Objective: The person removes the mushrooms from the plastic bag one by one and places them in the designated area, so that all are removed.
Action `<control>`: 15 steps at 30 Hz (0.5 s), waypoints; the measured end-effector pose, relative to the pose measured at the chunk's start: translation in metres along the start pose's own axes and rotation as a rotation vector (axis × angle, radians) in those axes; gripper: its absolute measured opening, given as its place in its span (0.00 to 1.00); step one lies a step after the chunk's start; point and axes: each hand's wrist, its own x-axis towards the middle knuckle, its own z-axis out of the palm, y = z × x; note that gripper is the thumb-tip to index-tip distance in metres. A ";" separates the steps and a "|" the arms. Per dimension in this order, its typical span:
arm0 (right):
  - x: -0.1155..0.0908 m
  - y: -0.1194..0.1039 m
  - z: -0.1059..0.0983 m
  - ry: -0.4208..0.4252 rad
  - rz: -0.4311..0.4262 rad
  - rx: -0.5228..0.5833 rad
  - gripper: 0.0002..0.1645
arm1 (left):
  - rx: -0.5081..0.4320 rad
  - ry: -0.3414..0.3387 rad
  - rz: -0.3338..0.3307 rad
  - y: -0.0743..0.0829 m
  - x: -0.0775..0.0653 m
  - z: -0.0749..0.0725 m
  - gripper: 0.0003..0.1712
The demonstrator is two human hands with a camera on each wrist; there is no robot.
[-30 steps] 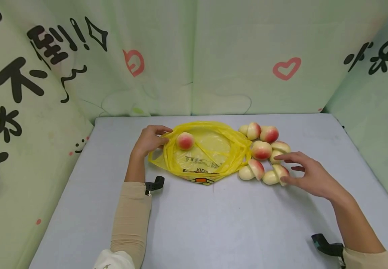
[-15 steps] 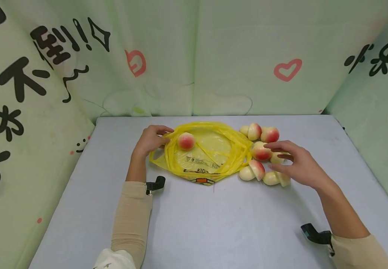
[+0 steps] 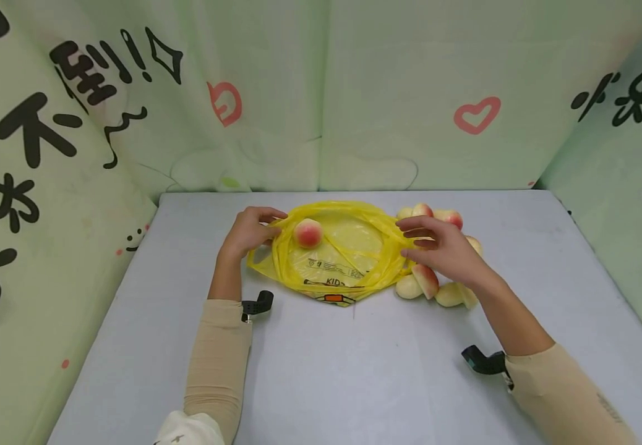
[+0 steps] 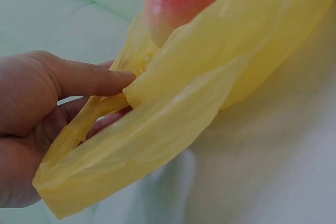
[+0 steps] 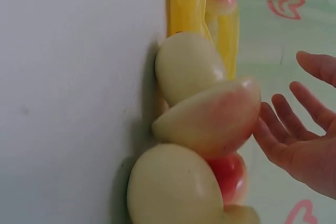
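Note:
A yellow plastic bag (image 3: 357,241) lies spread on the table, its mouth facing up. My left hand (image 3: 247,233) pinches its left edge between thumb and fingers, some fingers passing inside the handle loop (image 4: 152,145). A round pink-topped piece (image 3: 308,233) sits in the bag near that hand. Over the bag's right rim, my right hand (image 3: 446,250) holds nothing, its fingers spread apart and pointing left. Below and around it are several mushroom-shaped pieces with cream stems and pink-tinged caps, such as this mushroom (image 3: 425,281); the hand hides some of them in the head view.
A pale grey-blue table (image 3: 354,364) carries everything. Behind it and along both sides hangs a light green curtain (image 3: 388,93) with black lettering and red hearts. Another mushroom (image 3: 454,295) lies at the near right of the cluster.
My right hand has moved left and slightly away from me, from the right side of the mushroom cluster to the bag's right rim. The left hand stays at the bag's left edge.

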 end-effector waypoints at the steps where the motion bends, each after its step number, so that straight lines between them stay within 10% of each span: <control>1: 0.005 -0.002 0.003 0.004 0.007 0.005 0.30 | 0.002 0.001 0.000 0.000 0.000 0.000 0.18; 15: 0.056 -0.026 0.041 -0.061 0.078 0.135 0.31 | 0.008 -0.001 -0.005 -0.001 0.001 0.000 0.18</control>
